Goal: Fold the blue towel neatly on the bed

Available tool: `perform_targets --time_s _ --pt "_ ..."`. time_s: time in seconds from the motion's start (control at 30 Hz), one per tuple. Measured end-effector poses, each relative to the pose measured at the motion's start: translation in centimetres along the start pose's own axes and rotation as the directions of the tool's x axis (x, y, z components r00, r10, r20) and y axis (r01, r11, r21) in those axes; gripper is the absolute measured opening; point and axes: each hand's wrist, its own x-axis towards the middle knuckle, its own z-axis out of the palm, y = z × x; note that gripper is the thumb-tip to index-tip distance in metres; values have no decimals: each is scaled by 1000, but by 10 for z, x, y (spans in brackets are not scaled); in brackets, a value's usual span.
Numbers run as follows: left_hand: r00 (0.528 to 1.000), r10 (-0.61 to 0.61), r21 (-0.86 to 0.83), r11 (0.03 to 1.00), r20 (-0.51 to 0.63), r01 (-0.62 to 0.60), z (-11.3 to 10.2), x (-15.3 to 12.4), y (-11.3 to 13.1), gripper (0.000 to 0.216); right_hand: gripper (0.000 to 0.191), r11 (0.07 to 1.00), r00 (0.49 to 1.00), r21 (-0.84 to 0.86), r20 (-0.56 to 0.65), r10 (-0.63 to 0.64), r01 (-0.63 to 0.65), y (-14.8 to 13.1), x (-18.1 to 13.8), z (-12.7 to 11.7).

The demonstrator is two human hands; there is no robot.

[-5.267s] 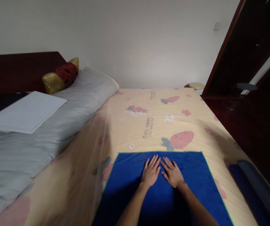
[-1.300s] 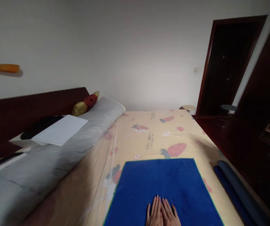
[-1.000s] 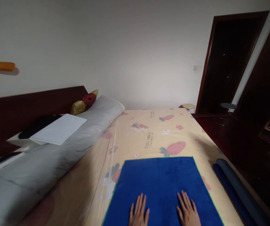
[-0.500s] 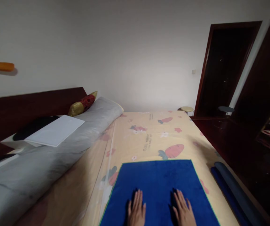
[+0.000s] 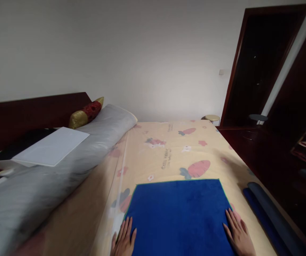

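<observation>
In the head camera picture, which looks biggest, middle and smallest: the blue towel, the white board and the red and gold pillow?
1. blue towel, though it lies nearest the camera
2. white board
3. red and gold pillow, farthest away, so its true size is unsure

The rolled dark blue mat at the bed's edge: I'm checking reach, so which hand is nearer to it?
Right. The right hand lies at the blue towel's right edge, beside the rolled mat; the left hand is across the towel.

Carrot-print bed [image 5: 168, 149] with blue towel [image 5: 179, 217], grey rolled quilt [image 5: 62, 160], dark blue roll [image 5: 267, 209] at its edge.
</observation>
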Motion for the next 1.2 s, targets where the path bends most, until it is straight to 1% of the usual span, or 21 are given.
perform_targets --time_s 0.03,0.1,0.13,0.2,0.3,0.37,0.4,0.47,0.53,0.57,0.63,0.67,0.73,0.8,0.87,0.9,0.97,1.03,1.1,1.17,1.2 --pt "999 13 4 1000 -30 -13 0 0 -1 58 67 1000 1000 -12 -21 0 0 -2 0 0" --pt "994 61 -24 998 -96 -63 0 -1 19 56 69 1000 999 -11 -35 -24 24 -29 3 1" --pt "987 102 -55 992 -123 -110 -1 -2 39 54 68 998 998 5 -19 -57 57 -51 6 2" --pt "960 238 -132 957 -148 -258 -3 -4 89 53 62 985 986 80 48 -160 156 -104 16 3" --pt "887 433 -216 861 -160 -460 -6 -2 165 57 56 929 933 206 125 -337 308 -176 37 9" --pt "852 502 -246 816 -148 -523 -8 7 197 60 54 897 899 245 151 -410 368 -202 54 14" --pt "842 523 -257 802 -137 -540 -8 15 204 59 53 889 889 250 159 -429 384 -205 63 16" --pt "841 531 -277 797 -104 -537 -7 36 199 56 53 902 895 225 175 -409 369 -192 82 19" --pt "879 474 -281 837 -58 -470 -4 63 171 53 56 946 933 156 183 -310 284 -158 100 19" --pt "913 406 -269 877 -33 -399 -1 76 151 52 58 969 955 109 179 -238 221 -134 107 19" --pt "979 206 -216 956 16 -197 5 98 104 52 62 995 983 7 151 -103 103 -83 118 17" --pt "992 123 -183 977 38 -114 8 106 80 54 65 998 989 -30 134 -58 63 -58 121 16" --pt "998 59 -121 991 32 -54 13 117 39 57 68 996 993 -73 115 -33 41 -17 124 13" --pt "999 53 -72 996 0 -53 14 121 17 57 70 995 997 -95 75 -23 30 1 123 10" --pt "997 68 -51 996 -35 -70 10 118 22 57 72 995 1000 -99 11 -16 17 -10 124 9" --pt "995 93 -60 994 -45 -95 7 116 35 56 71 996 999 -89 -12 -31 30 -26 124 9" --pt "978 203 -122 971 -48 -207 0 108 78 54 67 992 992 -42 -9 -122 122 -73 125 10" --pt "932 361 -207 909 -40 -361 -7 100 134 53 60 962 960 40 63 -273 271 -130 127 15" --pt "879 474 -258 844 -52 -470 -11 96 185 52 57 913 907 129 125 -402 387 -179 131 21" --pt "841 538 -283 799 -60 -531 -11 98 215 52 54 893 885 169 148 -441 416 -205 138 28" --pt "833 551 -289 789 -58 -542 -9 102 220 52 54 897 889 171 153 -432 407 -206 143 30"
